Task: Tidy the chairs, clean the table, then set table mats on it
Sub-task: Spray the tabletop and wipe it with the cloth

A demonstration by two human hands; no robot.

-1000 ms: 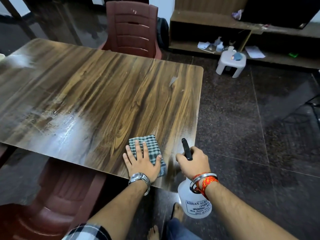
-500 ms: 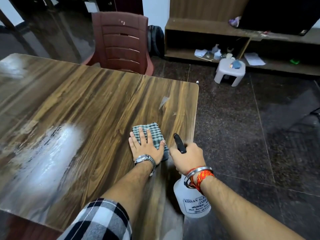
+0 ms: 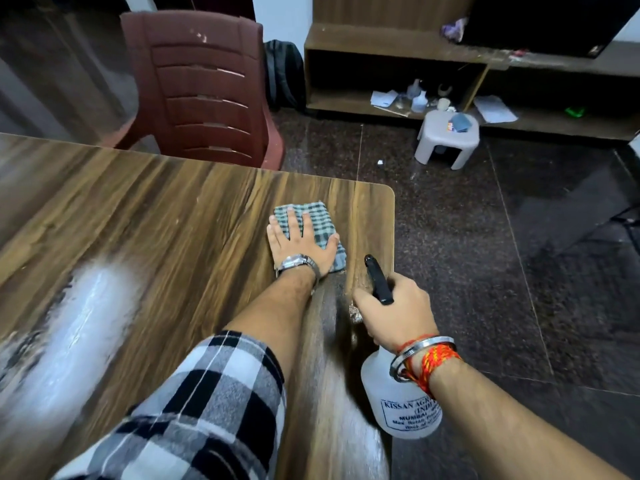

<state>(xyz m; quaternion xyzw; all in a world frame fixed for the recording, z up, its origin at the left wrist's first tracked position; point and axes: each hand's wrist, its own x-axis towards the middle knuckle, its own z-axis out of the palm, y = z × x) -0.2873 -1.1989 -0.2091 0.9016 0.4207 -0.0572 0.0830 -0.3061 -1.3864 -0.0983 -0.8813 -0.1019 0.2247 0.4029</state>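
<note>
My left hand lies flat, fingers spread, pressing a folded green-and-white checked cloth onto the brown wooden table near its far right corner. My right hand grips the black trigger head of a white plastic spray bottle, held just off the table's right edge. A wet, shiny patch shows on the table at the left. A maroon plastic chair stands behind the table's far edge.
A small grey stool with small items on it stands on the dark tiled floor to the right. A low wooden shelf unit with papers and bottles lines the back wall. A dark bag leans beside the chair.
My left hand has slid the cloth away from the near edge toward the table's far right corner. The view has moved forward over the table, and the right hand followed with the bottle.
</note>
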